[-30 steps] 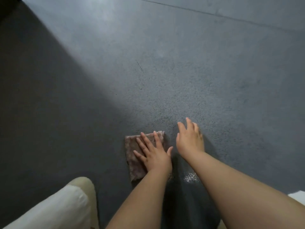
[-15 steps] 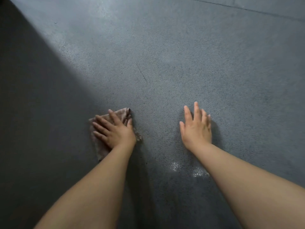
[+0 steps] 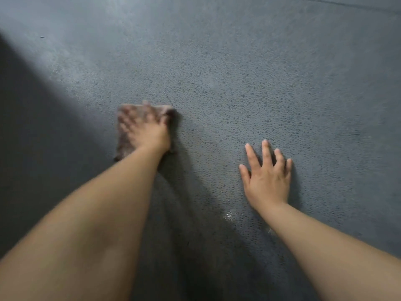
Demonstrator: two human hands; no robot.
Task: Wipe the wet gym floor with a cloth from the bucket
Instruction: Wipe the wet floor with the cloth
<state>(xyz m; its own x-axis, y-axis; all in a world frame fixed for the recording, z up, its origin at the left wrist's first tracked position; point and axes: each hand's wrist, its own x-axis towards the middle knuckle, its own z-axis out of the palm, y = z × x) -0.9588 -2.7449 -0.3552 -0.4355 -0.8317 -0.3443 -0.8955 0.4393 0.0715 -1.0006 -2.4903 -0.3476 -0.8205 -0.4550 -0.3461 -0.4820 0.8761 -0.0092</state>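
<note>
- The cloth [image 3: 125, 135] lies flat on the floor [image 3: 249, 72], left of centre, under the left hand [image 3: 145, 129].
- The left hand presses it down with spread fingers; the hand is motion-blurred, so whether any finger curls round an edge cannot be told. It reads as an open, flat press, not a clench.
- The right hand [image 3: 267, 178] rests palm-down on bare floor, fingers straight and splayed, holding nothing, well apart from the cloth. It likely props the body.
- A shiny wet patch [image 3: 230, 215] shows just beside the right wrist; no bucket is in view.
- Handling judgement: the cloth looks soft, limp and light, probably damp. It will bunch or fold if pushed from 1 edge.
- Best hold: palm over the middle, fingers fanned toward the leading edge, steady downward pressure.
- Risk: the textured floor may drag the cloth, and the wet patch may be slippery under the propping hand.
</note>
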